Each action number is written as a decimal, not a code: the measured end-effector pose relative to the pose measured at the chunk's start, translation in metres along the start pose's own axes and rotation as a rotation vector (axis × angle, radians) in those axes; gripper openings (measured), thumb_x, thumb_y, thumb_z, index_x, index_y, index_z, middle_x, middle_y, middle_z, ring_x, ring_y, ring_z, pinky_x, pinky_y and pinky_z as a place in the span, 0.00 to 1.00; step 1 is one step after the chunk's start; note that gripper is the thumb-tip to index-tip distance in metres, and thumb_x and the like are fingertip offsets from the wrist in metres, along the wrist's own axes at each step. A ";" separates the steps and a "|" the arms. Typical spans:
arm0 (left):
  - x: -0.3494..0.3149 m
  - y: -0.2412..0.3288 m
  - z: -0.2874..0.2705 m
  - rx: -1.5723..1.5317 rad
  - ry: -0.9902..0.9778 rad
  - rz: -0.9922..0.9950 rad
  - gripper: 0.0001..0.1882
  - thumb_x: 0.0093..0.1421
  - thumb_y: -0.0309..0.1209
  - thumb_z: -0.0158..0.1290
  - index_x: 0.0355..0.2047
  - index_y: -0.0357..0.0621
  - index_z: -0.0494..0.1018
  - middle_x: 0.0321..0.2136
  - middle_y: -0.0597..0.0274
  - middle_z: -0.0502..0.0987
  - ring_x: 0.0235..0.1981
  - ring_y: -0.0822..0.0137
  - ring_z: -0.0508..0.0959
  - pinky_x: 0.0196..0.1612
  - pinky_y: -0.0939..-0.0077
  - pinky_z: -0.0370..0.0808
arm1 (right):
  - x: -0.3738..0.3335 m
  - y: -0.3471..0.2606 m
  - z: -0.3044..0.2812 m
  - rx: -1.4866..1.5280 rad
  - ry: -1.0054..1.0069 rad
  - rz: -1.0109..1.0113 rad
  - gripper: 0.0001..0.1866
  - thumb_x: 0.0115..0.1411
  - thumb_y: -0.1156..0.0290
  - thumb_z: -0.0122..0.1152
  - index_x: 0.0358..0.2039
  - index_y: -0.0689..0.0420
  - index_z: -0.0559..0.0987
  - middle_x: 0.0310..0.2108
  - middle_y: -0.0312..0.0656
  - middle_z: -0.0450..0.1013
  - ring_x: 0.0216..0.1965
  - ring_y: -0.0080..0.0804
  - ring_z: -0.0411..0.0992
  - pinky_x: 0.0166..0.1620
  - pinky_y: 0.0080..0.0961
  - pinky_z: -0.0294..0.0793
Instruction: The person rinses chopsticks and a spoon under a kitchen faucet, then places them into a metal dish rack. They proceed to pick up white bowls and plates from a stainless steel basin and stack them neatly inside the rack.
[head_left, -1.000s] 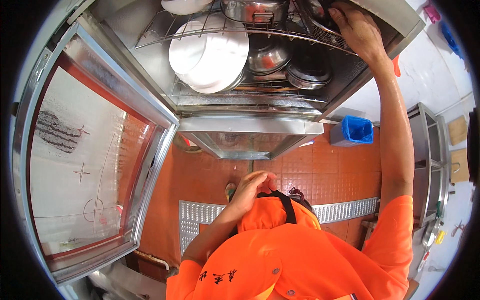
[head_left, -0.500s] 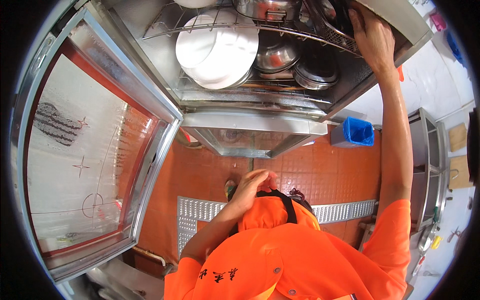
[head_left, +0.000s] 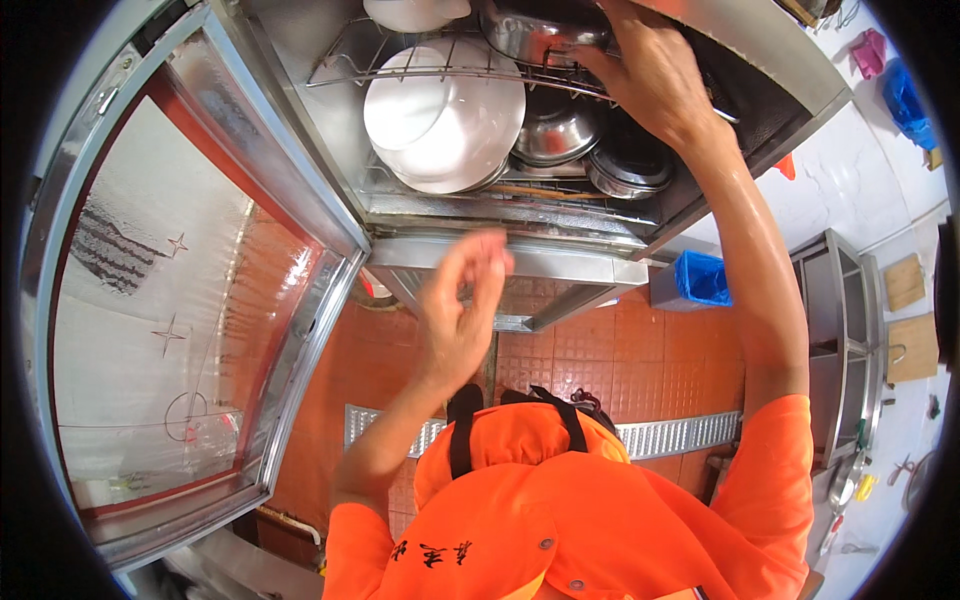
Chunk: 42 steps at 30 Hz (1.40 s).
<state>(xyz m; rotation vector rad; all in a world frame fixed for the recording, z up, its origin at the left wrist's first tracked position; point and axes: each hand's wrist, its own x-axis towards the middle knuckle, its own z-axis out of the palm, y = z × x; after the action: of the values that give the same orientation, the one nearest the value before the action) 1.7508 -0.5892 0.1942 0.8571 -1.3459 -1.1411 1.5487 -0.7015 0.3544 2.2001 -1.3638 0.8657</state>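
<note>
My right hand (head_left: 655, 75) reaches into an open metal cabinet and grips the right side of a steel pot (head_left: 540, 38) on the upper wire rack (head_left: 460, 74). Its thumb lies against the pot's side; the other fingertips run out of the picture at the top. My left hand (head_left: 465, 295) hovers empty in front of the cabinet, fingers loosely bent and apart, slightly blurred. On the lower rack sit stacked white plates (head_left: 450, 120), a steel bowl (head_left: 555, 135) and a dark round pan (head_left: 630, 160). Part of a white bowl (head_left: 415, 12) shows above.
To the left the cabinet's glass door (head_left: 150, 330) stands wide open. A lower cabinet door (head_left: 520, 285) juts out below the racks. On the tiled floor are a bin with a blue liner (head_left: 705, 278) and a metal drain grate (head_left: 680, 434). Metal shelving (head_left: 835, 340) stands right.
My right hand has moved left along the upper rack, from dark items at its right end to the steel pot. My left hand has risen from my waist toward the cabinet.
</note>
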 end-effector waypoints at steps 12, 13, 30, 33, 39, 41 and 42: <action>0.198 0.072 0.039 0.867 -0.128 0.335 0.25 0.56 0.37 0.46 0.49 0.30 0.66 0.45 0.29 0.69 0.45 0.41 0.73 0.50 0.54 0.69 | 0.034 0.024 0.031 -0.198 -0.254 0.197 0.38 0.52 0.47 0.58 0.58 0.59 0.64 0.57 0.55 0.62 0.61 0.46 0.58 0.59 0.36 0.59; 0.207 0.069 0.046 0.910 -0.223 0.207 0.26 0.56 0.39 0.46 0.49 0.30 0.66 0.46 0.27 0.68 0.46 0.40 0.73 0.50 0.53 0.69 | 0.035 0.030 0.035 -0.221 -0.241 0.219 0.37 0.52 0.47 0.57 0.57 0.58 0.65 0.58 0.55 0.61 0.61 0.46 0.58 0.60 0.36 0.58; 0.216 0.052 0.045 0.819 0.173 0.473 0.24 0.55 0.38 0.43 0.52 0.44 0.65 0.52 0.45 0.68 0.46 0.43 0.72 0.49 0.54 0.69 | 0.033 0.027 0.057 0.130 -0.031 0.159 0.28 0.52 0.55 0.56 0.51 0.57 0.70 0.48 0.58 0.69 0.51 0.55 0.66 0.53 0.42 0.64; 0.216 0.053 0.044 0.792 0.156 0.470 0.22 0.55 0.38 0.45 0.49 0.43 0.68 0.49 0.46 0.71 0.45 0.43 0.73 0.47 0.53 0.70 | 0.030 0.020 0.054 0.021 -0.057 0.214 0.28 0.51 0.55 0.56 0.50 0.57 0.70 0.48 0.59 0.69 0.51 0.56 0.66 0.52 0.45 0.65; 0.209 0.059 0.046 0.745 0.181 0.502 0.20 0.57 0.39 0.45 0.45 0.41 0.70 0.45 0.44 0.72 0.42 0.43 0.73 0.45 0.52 0.70 | 0.018 0.012 0.054 -0.146 0.013 0.187 0.31 0.50 0.53 0.56 0.52 0.56 0.67 0.48 0.59 0.69 0.50 0.58 0.66 0.51 0.48 0.66; 0.209 0.059 0.045 0.758 0.179 0.543 0.20 0.57 0.39 0.46 0.45 0.40 0.69 0.44 0.42 0.72 0.41 0.42 0.73 0.44 0.52 0.70 | 0.013 0.012 0.055 -0.177 0.025 0.201 0.32 0.51 0.53 0.56 0.54 0.56 0.66 0.49 0.59 0.67 0.50 0.59 0.66 0.51 0.48 0.66; 0.209 0.059 0.044 0.764 0.178 0.562 0.19 0.57 0.39 0.46 0.45 0.40 0.69 0.44 0.40 0.72 0.41 0.42 0.74 0.44 0.51 0.70 | 0.013 0.012 0.055 -0.163 0.042 0.192 0.33 0.51 0.53 0.56 0.54 0.56 0.66 0.50 0.60 0.67 0.50 0.59 0.66 0.51 0.48 0.66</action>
<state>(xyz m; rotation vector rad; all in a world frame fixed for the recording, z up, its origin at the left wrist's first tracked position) 1.6903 -0.7653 0.3136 0.9831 -1.7433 -0.0892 1.5581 -0.7501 0.3237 1.9428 -1.5855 0.8289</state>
